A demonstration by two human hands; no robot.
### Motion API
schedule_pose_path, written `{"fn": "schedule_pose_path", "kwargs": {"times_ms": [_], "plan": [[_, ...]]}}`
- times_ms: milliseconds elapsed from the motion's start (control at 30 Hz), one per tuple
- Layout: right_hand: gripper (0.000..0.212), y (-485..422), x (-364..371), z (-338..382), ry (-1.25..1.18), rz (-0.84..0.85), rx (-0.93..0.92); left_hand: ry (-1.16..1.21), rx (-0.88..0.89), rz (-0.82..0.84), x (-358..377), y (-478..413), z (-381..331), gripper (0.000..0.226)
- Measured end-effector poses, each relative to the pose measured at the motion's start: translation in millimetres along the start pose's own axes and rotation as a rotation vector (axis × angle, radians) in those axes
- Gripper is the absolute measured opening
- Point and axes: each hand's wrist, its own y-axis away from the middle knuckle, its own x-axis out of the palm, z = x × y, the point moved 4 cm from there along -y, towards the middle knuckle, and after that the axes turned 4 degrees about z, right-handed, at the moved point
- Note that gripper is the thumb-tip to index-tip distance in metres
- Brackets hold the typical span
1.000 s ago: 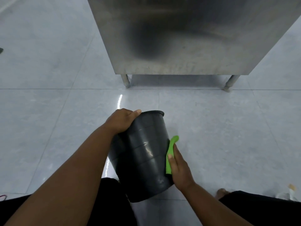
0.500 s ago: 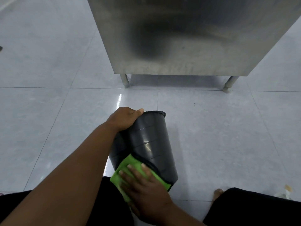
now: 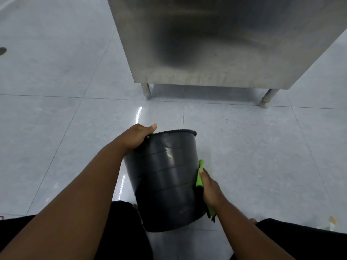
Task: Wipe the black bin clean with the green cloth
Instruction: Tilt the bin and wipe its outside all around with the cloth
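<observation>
The black bin [image 3: 167,181] lies tilted on the tiled floor between my knees, its mouth pointing away from me and its base toward me. My left hand [image 3: 138,136] grips the bin's rim at the upper left. My right hand [image 3: 210,188] presses the green cloth [image 3: 200,173] flat against the bin's right side wall. Only a strip of the cloth shows above my fingers and a bit below my wrist; the remainder is hidden under my palm.
A stainless steel cabinet [image 3: 225,40] on short legs [image 3: 147,91] stands just beyond the bin. Grey floor tiles [image 3: 56,128] spread to the left and right. My dark-trousered legs [image 3: 300,241] frame the bottom edge. A small scrap [image 3: 333,220] lies at the far right.
My right hand slid the cloth from the bin's lower left near the base round to its right side wall. My left hand kept its hold on the rim.
</observation>
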Motion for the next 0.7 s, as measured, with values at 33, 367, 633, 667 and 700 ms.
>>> {"fn": "schedule_pose_path", "kwargs": {"times_ms": [33,367,633,667,700], "plan": [[0.061,0,-8,9,0.006,-0.030,-0.052,0.057,0.005,-0.012,2,0,2,0.057],[0.079,36,37,74,1.158,-0.351,-0.864,-0.027,-0.063,0.010,25,-5,-9,0.046],[0.058,48,120,60,1.608,0.077,-1.305,-0.291,0.080,0.108,35,-4,-43,0.066],[0.062,44,115,65,1.571,0.048,-1.304,-0.295,0.091,0.124,36,-5,-44,0.066],[0.065,42,107,73,1.492,-0.003,-1.284,-0.294,0.101,0.137,38,-6,-46,0.066]]}}
